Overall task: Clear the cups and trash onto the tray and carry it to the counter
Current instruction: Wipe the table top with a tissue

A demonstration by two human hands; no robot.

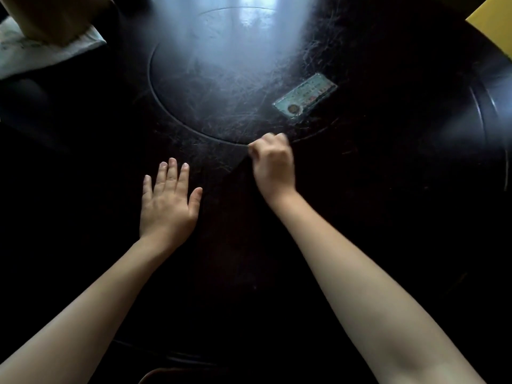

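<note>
I look down on a dark, scratched round table (360,189) with a circular inset (221,79) at its middle. My left hand (169,203) lies flat on the tabletop, palm down, fingers spread, holding nothing. My right hand (273,164) hovers at the near rim of the inset with its fingers curled shut; it is blurred and I see nothing in it. No cup, trash or tray is in view.
A laminated card (306,95) lies on the inset, just beyond my right hand. A tan box on white paper (41,48) sits at the far left. A yellow object (493,23) shows at the far right corner, and a dark chair (487,120) stands at the right.
</note>
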